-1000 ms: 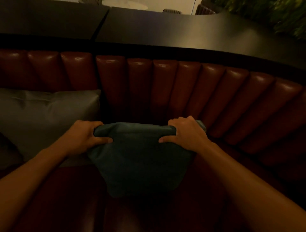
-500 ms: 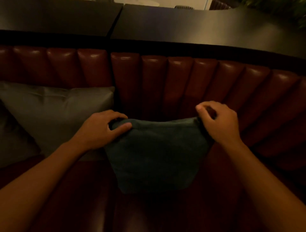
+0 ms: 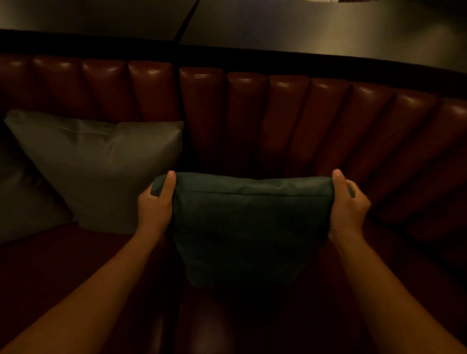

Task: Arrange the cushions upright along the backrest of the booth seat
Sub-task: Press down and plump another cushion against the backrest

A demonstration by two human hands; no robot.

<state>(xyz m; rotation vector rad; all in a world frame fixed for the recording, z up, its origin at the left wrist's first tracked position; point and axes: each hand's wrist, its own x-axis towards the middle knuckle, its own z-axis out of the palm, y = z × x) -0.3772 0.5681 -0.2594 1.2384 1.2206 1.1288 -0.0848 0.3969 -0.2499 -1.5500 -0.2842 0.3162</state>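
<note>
While two hands grip one teal cushion [image 3: 247, 227], one grey cushion [image 3: 101, 171] beside.

Behind the booth, a dark, smooth, matte table [image 3: 328, 27] spans the top of the view, its surface faintly lit towards the right. A thin dark seam [image 3: 185, 22] runs diagonally across it left of centre, splitting it into two slabs. At the upper right edge, a small pale bright patch [image 3: 336, 1] shows beyond the table, too cropped to identify.
</note>
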